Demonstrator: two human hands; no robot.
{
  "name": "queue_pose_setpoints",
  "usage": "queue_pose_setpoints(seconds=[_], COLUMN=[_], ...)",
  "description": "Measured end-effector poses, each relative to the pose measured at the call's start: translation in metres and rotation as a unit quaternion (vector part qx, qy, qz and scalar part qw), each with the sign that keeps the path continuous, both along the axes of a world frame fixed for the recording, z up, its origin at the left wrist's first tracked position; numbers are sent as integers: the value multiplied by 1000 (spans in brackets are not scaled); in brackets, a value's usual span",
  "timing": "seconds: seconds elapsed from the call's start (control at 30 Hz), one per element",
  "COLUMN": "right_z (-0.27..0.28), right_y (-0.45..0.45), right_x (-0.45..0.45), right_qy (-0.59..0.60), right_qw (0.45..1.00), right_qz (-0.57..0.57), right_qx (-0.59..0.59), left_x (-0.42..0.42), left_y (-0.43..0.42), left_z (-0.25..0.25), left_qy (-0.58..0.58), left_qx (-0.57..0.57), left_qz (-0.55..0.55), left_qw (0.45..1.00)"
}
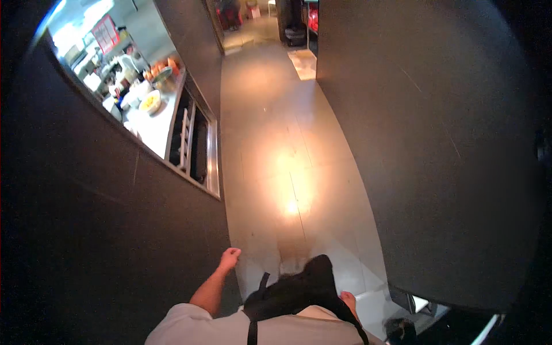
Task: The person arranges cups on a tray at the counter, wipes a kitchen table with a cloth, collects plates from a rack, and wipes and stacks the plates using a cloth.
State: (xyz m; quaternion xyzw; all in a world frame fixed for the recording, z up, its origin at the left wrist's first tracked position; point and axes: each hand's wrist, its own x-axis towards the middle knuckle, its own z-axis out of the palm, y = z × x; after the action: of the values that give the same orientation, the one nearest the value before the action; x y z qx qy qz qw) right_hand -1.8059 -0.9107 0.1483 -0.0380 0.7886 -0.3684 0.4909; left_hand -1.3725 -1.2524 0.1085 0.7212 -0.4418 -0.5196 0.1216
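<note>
My left hand (231, 257) hangs out in front at my side, near the dark left wall. Its fingers are curled in and nothing shows in them. Low on the other side, my right hand (348, 298) is partly hidden beside my body, and how its fingers are held is too small to make out. A black apron (296, 287) with straps covers the front of my light shirt, between the two hands. Neither hand appears to touch anything.
A grey tiled floor (264, 126) runs ahead between dark walls. Through an opening on the left are a kitchen counter (152, 129), a bowl of yellow food (150, 102) and a metal bowl (164, 79). A black bin-like object (295, 35) stands at the far end.
</note>
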Motion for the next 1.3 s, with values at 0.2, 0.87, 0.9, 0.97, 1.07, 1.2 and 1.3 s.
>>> queue_pose_setpoints(seconds=[0.2,0.87,0.9,0.97,1.07,1.2,1.3], right_z=[-179,-76,-74,-111,-174,-242,-264], right_y=[-35,-812,-839,-875,-898,-925,-988], right_x=[-120,-579,-580,-583,-596,-616,-601], right_qy=[163,82,44,31,248,-271,-605], right_qw=[938,991,994,981,863,875,714], right_qz=[298,-12,6,130,434,193,-79], right_qx=[64,-103,-101,-140,-77,-352,-343], left_x=[-95,-418,-423,-421,-438,-466,-463], left_y=[-103,-513,-541,-597,-697,-854,-969], left_z=[1,15,5,-30,-11,49,11], left_qy=[11,9,10,13,-91,-102,-37], left_qx=[7,73,75,33,237,142,50], left_qz=[-5,-3,18,-21,-59,-26,-2], left_qw=[1000,997,997,999,966,984,998])
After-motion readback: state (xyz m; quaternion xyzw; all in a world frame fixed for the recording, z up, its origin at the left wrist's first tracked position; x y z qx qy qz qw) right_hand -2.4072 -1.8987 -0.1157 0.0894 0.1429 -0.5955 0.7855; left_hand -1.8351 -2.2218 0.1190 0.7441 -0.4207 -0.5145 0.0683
